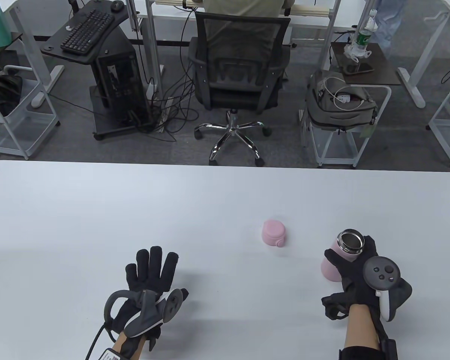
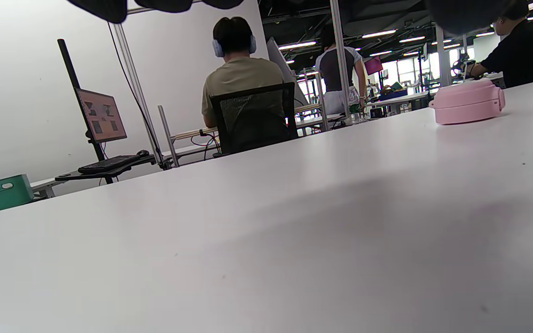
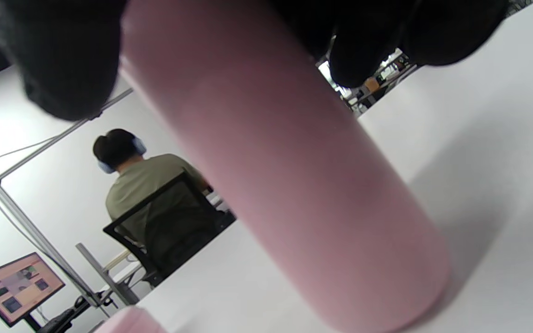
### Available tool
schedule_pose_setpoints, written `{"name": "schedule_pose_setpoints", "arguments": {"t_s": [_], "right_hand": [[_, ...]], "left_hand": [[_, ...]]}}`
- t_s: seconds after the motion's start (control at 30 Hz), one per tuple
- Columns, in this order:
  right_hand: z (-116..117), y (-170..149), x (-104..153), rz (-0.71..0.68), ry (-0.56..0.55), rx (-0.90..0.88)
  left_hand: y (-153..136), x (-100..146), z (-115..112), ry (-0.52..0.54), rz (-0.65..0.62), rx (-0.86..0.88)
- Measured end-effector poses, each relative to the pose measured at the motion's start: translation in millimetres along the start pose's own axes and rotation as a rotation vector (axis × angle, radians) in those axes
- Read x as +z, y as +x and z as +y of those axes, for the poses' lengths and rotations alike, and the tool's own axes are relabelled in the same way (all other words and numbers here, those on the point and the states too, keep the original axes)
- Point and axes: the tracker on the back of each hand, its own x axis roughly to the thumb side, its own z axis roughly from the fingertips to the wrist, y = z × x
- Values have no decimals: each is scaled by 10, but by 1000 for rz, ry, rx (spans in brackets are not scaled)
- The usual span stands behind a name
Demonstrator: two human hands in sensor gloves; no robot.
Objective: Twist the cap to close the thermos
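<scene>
Your two hands sit near the surface's near edge, and between them you have one thermos and one cap to count. Your right hand (image 1: 360, 273) grips the thermos (image 1: 339, 258) around its pink body, fingers wrapped from the right side, toward the near right part of the surface (image 1: 97, 210). The thermos tilts a little, its base resting on the surface in the right wrist view, its mouth open at the top. That mouth is a bare steel ring with a dark inside; below it the body is plain pale pink and smooth.

One cap (image 1: 273, 232) lies apart from the thermos, to its left and a bit farther from you, close to the middle of the surface. It is the same pink, squat and rounded, with a small tab sticking out on its near right side.

Your left hand (image 1: 150, 279) lies well to the left of the cap, near the near edge, fingers spread and stretched forward, holding nothing and touching neither the cap nor the thermos.
</scene>
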Motion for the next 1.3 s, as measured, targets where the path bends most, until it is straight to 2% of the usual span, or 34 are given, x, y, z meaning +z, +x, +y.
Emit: {"name": "schedule_pose_setpoints", "arguments": {"t_s": [0.37,0.53,0.63,0.73,0.8,0.87,0.97,1.07,1.3], "right_hand": [[34,27,19,-6,-84,40],[12,270,109,-124,-83,21],[-26,599,256,-263,-68,-26],[-43,917,432,-373,-27,-93],[-25,1182,607,-471,17,-132],[13,1371,750,-543,54,-145],[124,1612,969,-624,119,-168],[259,1784,1153,-698,174,-165],[484,1952,1408,-765,238,-180]], "left_hand": [[-30,-12,-1,-3,9,25],[-31,-1,40,18,5,97],[-10,23,136,64,-2,277],[43,35,243,80,-1,542],[137,-32,301,26,-36,801],[253,-93,343,-37,-72,945],[410,-144,397,-40,-74,885],[534,-143,347,-19,-70,846],[624,-81,218,4,-79,879]]}}
